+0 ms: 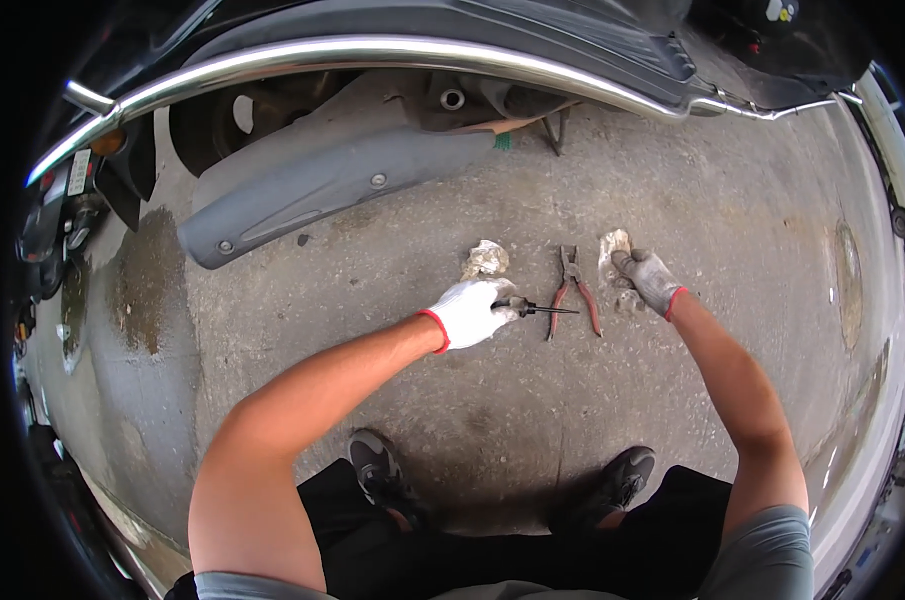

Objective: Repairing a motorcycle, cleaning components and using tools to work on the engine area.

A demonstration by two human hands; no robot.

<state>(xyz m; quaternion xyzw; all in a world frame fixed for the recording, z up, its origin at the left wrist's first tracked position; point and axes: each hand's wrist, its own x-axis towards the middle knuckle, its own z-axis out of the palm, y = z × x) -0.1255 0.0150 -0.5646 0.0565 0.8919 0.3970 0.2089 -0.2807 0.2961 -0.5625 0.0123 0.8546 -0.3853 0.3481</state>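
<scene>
Left hand, white-gloved, is closed around a slim black-shafted pointed tool near a crumpled whitish wad; red-handled metal pliers lie unheld, well inside the concrete floor's edges; a crumpled whitish sheet lies under the grey-soiled gloved right hand, fingers curled, grip unclear. Handling seems under way; what remains doesn't show.

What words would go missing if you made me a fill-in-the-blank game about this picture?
1. The thin tool is in the ____ grip.
2. The handles of the pliers are ____.
3. The ____ glove looks greyer than the other one.
4. You can count ____ shoes in the picture.

Missing words: left; red; right; two.
</scene>
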